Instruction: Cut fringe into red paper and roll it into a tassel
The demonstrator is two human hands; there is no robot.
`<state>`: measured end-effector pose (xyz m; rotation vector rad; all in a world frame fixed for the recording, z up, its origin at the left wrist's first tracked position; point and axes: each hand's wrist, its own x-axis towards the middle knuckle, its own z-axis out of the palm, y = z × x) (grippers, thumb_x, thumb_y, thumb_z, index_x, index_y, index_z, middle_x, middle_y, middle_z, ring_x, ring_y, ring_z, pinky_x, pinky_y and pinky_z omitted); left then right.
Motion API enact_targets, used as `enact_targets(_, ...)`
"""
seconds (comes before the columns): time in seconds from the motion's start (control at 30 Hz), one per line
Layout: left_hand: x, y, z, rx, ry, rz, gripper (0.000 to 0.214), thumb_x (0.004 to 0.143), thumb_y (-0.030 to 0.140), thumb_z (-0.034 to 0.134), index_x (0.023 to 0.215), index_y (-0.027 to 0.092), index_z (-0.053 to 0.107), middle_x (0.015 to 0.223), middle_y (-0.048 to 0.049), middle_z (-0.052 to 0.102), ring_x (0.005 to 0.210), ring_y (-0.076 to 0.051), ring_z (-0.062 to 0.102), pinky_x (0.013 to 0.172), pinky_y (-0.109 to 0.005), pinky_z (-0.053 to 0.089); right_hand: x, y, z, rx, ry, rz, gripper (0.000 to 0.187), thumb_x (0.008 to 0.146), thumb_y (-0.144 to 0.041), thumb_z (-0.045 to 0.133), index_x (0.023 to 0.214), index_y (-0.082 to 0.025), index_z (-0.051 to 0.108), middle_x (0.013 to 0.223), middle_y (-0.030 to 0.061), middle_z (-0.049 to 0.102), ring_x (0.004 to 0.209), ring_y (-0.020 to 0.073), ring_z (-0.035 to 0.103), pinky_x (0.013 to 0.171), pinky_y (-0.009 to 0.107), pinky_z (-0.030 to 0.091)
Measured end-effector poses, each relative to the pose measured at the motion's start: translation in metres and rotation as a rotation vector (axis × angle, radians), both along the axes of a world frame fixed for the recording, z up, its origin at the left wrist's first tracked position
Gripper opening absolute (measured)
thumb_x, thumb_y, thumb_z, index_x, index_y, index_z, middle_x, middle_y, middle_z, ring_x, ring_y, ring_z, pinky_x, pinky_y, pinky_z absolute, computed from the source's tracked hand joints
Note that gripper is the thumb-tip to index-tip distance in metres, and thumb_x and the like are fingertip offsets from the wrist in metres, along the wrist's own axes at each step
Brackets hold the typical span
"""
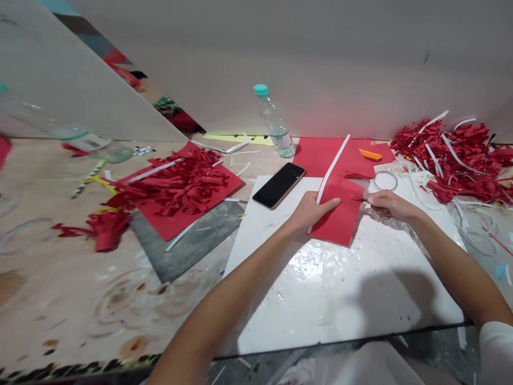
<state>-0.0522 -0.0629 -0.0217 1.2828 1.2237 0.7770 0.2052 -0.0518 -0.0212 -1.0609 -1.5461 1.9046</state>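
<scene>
My left hand (310, 212) holds a red paper sheet (340, 216) flat on a glossy white board (320, 289), thumb stretched across its top edge. A long white strip (333, 167) runs up and away from that hand. My right hand (388, 205) is pinched closed at the sheet's right edge, gripping a thin dark tool (358, 198) whose tip points at the paper; what tool it is I cannot make out.
A black phone (279, 185) lies left of the sheet. A clear bottle (274, 124) with a teal cap stands by the wall. Red paper shreds are heaped left (176, 182) and right (460, 155). An orange piece (370, 155) and a wire ring (385, 181) lie behind.
</scene>
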Motion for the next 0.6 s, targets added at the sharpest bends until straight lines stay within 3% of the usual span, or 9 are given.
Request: enact_targets(0.6,0.0018,-0.0008,-0.0005,0.002,-0.013,0.013,0.042,0.072,0.051,0.075,0.083,0.011,0.069,0.085,-0.0128,0.074,0.071,-0.023,0.069,0.059,-0.028,0.053,0.0003,0.0009,-0.003,0.016,-0.006,-0.014,0.035,0.086,-0.043,0.063,0.067,-0.018,0.046,0.053,-0.0096,0.022,0.045,0.0056,0.014,0.043,0.025,0.011)
